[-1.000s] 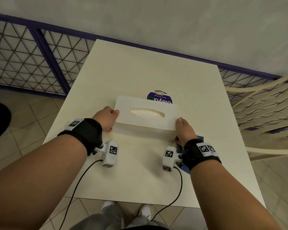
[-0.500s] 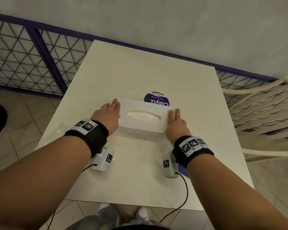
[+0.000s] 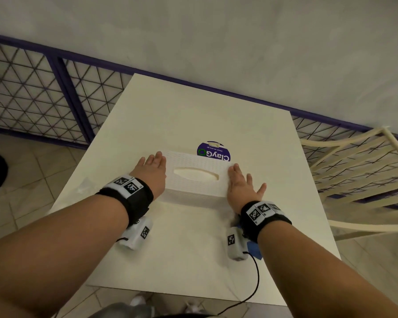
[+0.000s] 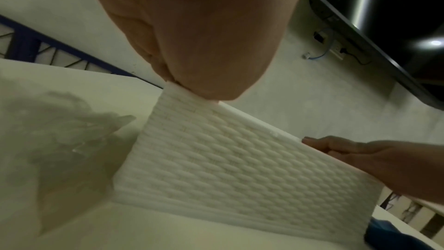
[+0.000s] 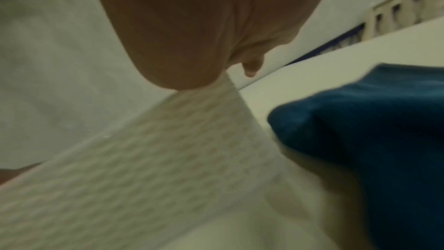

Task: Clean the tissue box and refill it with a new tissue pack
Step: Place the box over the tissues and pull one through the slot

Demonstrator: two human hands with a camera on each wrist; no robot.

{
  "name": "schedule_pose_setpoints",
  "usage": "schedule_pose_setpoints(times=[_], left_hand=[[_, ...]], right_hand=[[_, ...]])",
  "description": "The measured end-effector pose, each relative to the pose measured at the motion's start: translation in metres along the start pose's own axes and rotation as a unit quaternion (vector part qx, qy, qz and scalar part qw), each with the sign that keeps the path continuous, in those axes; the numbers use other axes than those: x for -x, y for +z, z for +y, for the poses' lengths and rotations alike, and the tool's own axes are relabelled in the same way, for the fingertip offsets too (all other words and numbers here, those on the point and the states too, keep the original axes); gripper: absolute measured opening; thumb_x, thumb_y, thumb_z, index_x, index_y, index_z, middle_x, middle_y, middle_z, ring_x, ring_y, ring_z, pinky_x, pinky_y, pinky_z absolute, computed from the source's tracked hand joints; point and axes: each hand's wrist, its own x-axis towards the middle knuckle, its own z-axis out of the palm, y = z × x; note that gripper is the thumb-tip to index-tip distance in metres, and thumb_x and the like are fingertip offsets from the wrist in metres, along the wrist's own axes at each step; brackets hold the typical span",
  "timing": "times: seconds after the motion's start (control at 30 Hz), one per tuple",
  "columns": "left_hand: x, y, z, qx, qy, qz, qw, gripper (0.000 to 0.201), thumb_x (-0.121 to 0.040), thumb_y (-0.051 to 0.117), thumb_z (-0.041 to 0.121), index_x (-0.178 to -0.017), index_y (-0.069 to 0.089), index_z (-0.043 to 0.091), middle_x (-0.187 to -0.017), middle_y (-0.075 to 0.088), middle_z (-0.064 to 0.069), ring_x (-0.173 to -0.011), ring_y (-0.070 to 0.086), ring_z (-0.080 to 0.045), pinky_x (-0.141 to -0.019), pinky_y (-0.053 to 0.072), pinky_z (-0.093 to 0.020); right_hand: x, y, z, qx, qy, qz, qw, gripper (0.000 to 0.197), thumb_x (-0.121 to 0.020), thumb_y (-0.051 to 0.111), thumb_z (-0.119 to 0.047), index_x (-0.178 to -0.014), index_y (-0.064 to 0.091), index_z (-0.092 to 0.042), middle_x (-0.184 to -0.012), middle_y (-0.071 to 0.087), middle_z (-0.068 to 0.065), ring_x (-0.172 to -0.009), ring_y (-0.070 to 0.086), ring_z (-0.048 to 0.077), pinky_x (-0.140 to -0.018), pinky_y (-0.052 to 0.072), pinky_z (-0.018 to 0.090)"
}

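Both my hands, left (image 3: 152,172) and right (image 3: 240,185), lie flat and open, gripping nothing, pressing the ends of the white woven-texture plastic tissue box (image 3: 197,180) on the cream worktop (image 3: 193,115), so uneven pressure could, I judge, skid it sideways.

A white rectangular tissue box with a woven relief pattern (image 4: 240,168) is seen standing on a pale cream table top (image 4: 60,86). Its upper left corner is touched by the left hand (image 4: 199,31), seen from beneath. The right hand (image 4: 384,161) is laid with straight fingers against the box's far right end. A crumpled clear plastic wrapper (image 4: 67,126) lies to the left, and a blue cloth (image 4: 394,235) at the lower right. A dark flat screen (image 4: 389,16) is mounted on the grey wall (image 4: 300,86).
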Motion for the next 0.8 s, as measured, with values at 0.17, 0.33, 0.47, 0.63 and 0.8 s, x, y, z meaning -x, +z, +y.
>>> schedule_pose_setpoints(times=[0.17, 0.33, 0.47, 0.63, 0.8], left_hand=[[-0.001, -0.003, -0.002, 0.015, 0.002, -0.019, 1.000, 0.057, -0.101, 0.018, 0.015, -0.150, -0.010, 0.007, -0.159, -0.018, -0.010, -0.148, -0.009, -0.025, -0.119, -0.002, -0.041], [-0.002, -0.005, -0.001, 0.024, -0.002, -0.030, 0.999, 0.058, -0.101, 0.020, 0.015, -0.151, -0.009, 0.007, -0.159, -0.018, -0.009, -0.148, -0.008, -0.026, -0.119, -0.001, -0.041], [-0.001, -0.006, -0.001, 0.028, 0.000, -0.028, 0.999, 0.057, -0.102, 0.020, 0.016, -0.151, -0.008, 0.006, -0.159, -0.017, -0.010, -0.148, -0.008, -0.027, -0.119, 0.001, -0.041], [-0.001, -0.006, 0.000, 0.032, -0.001, -0.028, 0.999, 0.057, -0.101, 0.020, 0.015, -0.150, -0.007, 0.005, -0.159, -0.017, -0.011, -0.147, -0.008, -0.027, -0.120, 0.001, -0.041], [0.000, -0.005, -0.001, 0.043, 0.007, -0.025, 0.999, 0.058, -0.100, 0.021, 0.013, -0.151, -0.007, 0.006, -0.159, -0.017, -0.010, -0.148, -0.007, -0.027, -0.120, 0.002, -0.040]], right_hand=[[-0.007, -0.002, -0.049, -0.017, -0.029, 0.031, 0.999, 0.038, -0.086, 0.042, -0.017, -0.124, 0.047, -0.022, -0.147, 0.034, 0.005, -0.139, 0.024, 0.034, -0.113, 0.013, 0.064], [0.001, 0.020, -0.069, -0.011, -0.026, 0.010, 1.000, 0.045, -0.097, 0.030, -0.039, -0.136, 0.049, -0.027, -0.162, 0.000, 0.007, -0.149, -0.002, 0.027, -0.119, -0.004, 0.054], [-0.009, 0.014, -0.083, -0.047, 0.030, -0.047, 0.997, 0.046, -0.089, 0.030, -0.030, -0.132, 0.046, -0.034, -0.159, -0.023, -0.005, -0.148, -0.018, 0.019, -0.116, -0.015, 0.053], [-0.015, 0.015, -0.089, -0.041, 0.037, -0.035, 0.998, 0.046, -0.085, 0.034, -0.041, -0.127, 0.054, -0.045, -0.160, -0.021, -0.005, -0.147, -0.019, 0.024, -0.111, -0.017, 0.059], [-0.010, 0.013, -0.088, -0.081, 0.034, 0.000, 0.996, 0.032, -0.087, 0.044, -0.049, -0.102, 0.071, -0.040, -0.162, -0.007, -0.005, -0.149, -0.009, 0.024, -0.112, -0.015, 0.058]])
